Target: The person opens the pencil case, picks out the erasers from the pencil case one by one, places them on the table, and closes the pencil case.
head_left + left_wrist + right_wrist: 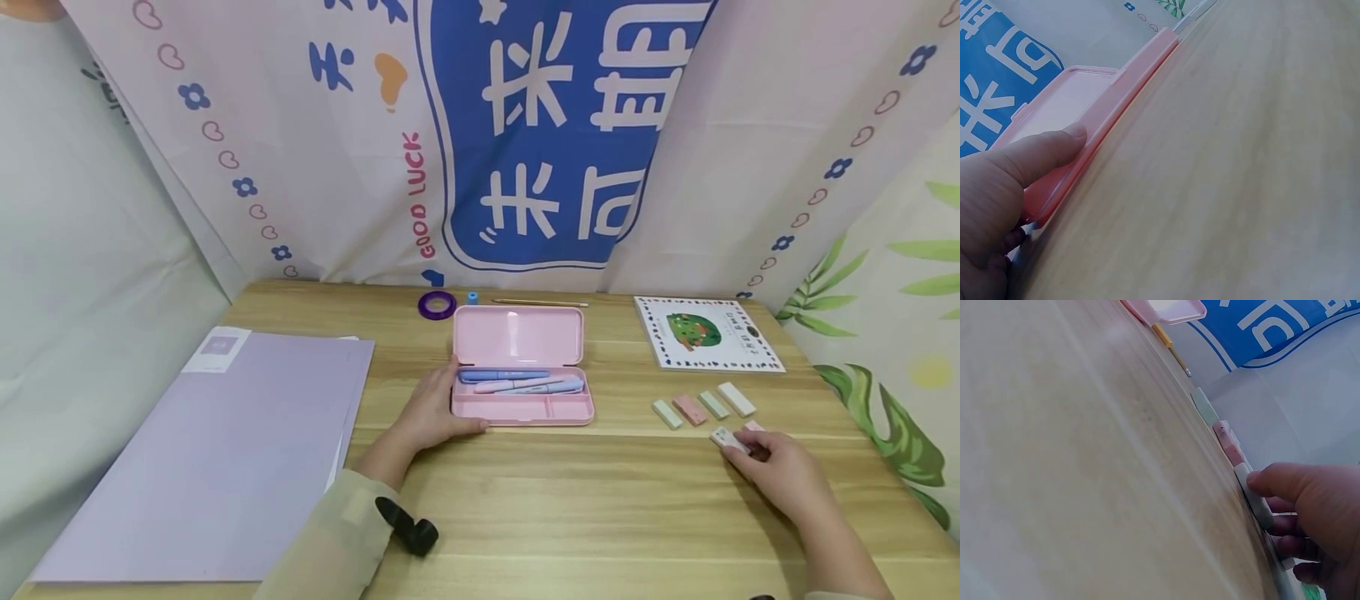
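A pink pencil case lies with its lid up at the middle of the table. Several blue and pink pens rest in its back compartment, while the front compartments hold nothing. My left hand grips the case's left end, thumb along the front wall. At the right, my right hand pinches a white eraser between thumb and fingers, low over the tabletop. A pink eraser shows partly behind those fingers. Just beyond, a row holds green erasers, a pink eraser and a white eraser.
A large lilac folder covers the table's left side. Behind the case are a purple tape roll, a small blue item and a pencil. A white booklet lies back right, before the printed curtain.
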Motion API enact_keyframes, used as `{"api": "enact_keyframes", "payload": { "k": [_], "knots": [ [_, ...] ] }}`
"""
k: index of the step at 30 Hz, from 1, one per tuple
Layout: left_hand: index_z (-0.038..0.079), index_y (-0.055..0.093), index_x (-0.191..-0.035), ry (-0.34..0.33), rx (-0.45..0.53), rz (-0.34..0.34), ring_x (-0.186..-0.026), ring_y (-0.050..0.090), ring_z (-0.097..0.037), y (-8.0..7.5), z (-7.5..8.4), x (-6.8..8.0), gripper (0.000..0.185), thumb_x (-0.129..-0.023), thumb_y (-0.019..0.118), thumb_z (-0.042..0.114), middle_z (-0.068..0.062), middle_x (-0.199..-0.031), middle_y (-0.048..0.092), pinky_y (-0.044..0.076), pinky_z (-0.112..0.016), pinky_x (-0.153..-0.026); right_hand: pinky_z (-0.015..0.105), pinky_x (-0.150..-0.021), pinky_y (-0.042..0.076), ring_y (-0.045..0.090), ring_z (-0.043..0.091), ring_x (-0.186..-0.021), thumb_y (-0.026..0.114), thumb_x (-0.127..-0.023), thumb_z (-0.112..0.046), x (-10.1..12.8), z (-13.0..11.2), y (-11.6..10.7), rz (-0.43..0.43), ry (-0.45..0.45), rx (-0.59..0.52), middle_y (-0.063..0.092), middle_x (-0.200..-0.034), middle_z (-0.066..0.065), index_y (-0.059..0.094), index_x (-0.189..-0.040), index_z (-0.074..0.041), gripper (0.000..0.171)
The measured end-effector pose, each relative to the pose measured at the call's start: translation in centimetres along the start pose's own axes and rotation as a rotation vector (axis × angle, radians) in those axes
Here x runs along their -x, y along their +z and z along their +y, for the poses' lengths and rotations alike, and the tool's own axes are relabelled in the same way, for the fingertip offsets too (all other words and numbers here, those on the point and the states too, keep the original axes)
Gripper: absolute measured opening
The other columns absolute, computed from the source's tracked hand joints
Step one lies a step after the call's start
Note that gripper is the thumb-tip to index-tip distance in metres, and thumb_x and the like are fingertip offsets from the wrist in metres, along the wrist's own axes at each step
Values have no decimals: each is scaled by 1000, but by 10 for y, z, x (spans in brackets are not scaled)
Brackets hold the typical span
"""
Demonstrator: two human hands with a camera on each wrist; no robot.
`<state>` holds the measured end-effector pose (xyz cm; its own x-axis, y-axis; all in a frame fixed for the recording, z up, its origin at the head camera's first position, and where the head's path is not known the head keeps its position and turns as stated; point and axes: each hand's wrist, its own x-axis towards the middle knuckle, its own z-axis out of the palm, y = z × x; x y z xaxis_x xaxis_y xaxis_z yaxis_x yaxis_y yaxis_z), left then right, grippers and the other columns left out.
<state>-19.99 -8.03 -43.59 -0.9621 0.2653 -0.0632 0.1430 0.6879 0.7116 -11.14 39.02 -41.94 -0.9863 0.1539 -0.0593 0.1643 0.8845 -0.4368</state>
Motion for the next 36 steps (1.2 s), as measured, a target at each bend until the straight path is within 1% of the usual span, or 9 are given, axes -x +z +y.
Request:
{"api": "enact_keyframes", "payload": {
  "k": [3, 6, 9, 12, 17, 21, 28, 32, 36],
  "knots": [
    [9, 10, -158, 2, 0, 0, -151, 16, -38, -1, 0, 0, 122, -69, 85, 48, -14, -163, 22, 16, -56, -122, 36, -71, 46, 58, 26, -90, 57, -94, -51, -1, -4, -1, 8, 29, -28, 64, -104, 20, 56, -129, 8, 69],
    [9, 10, -158, 0, 1, 1, -151, 16, -38, -2, 0, 0, 123, -69, 85, 47, -15, -163, 22, 16, -56, -122, 41, -75, 48, 59, 32, -98, 55, -95, -53, -3, -14, 0, 47, 33, -60, 63, -111, 24, 56, -131, 6, 69],
    [9, 10, -158, 0, -1, 1, -151, 16, -38, -2, -1, 0, 123, -70, 85, 47, -15, -163, 22, 16, -56, -123, 40, -78, 47, 59, 34, -102, 58, -95, -48, -9, -32, 3, 89, -17, -105, 64, -114, 25, 58, -131, 4, 63],
    [9, 10, -158, 2, -2, 1, -151, 16, -38, -3, -1, 0, 123, -69, 85, 48, -15, -163, 22, 16, -56, -123, 41, -81, 47, 58, 33, -104, 59, -96, -44, -21, -56, 6, 95, -84, -147, 63, -115, 23, 57, -132, 2, 58],
    [9, 9, -158, 5, 4, 5, -151, 16, -39, -3, -1, 0, 124, -69, 86, 47, -15, -162, 23, 16, -56, -122, 52, -96, 48, 56, 37, -112, 57, -98, -39, -51, -99, 11, 50, -207, -198, 61, -123, 23, 55, -135, 0, 54],
    [8, 9, -158, 7, 10, 13, -151, 16, -38, -3, -1, 0, 124, -69, 86, 46, -15, -162, 23, 16, -56, -122, 54, -100, 46, 55, 38, -116, 58, -98, -35, -81, -133, 20, 16, -258, -254, 59, -127, 24, 55, -135, 1, 51],
    [9, 9, -158, 12, 12, 12, -151, 16, -38, -1, 0, 0, 124, -69, 86, 47, -15, -162, 23, 17, -55, -122, 50, -102, 46, 52, 35, -120, 57, -98, -35, -123, -178, 31, -62, -220, -301, 57, -130, 21, 51, -140, -3, 53],
    [9, 10, -158, 12, 21, 14, -151, 15, -38, 0, 0, 1, 124, -68, 86, 47, -15, -162, 23, 16, -56, -122, 45, -100, 48, 51, 32, -116, 55, -99, -38, -137, -191, 36, -102, -178, -332, 57, -129, 19, 49, -142, -5, 55],
    [10, 10, -158, 8, 20, 14, -151, 16, -37, 0, -1, 1, 124, -68, 86, 48, -14, -163, 23, 17, -56, -122, 43, -98, 49, 52, 30, -113, 53, -100, -40, -144, -197, 40, -109, -144, -335, 57, -128, 17, 51, -141, -7, 53]
  ]
}}
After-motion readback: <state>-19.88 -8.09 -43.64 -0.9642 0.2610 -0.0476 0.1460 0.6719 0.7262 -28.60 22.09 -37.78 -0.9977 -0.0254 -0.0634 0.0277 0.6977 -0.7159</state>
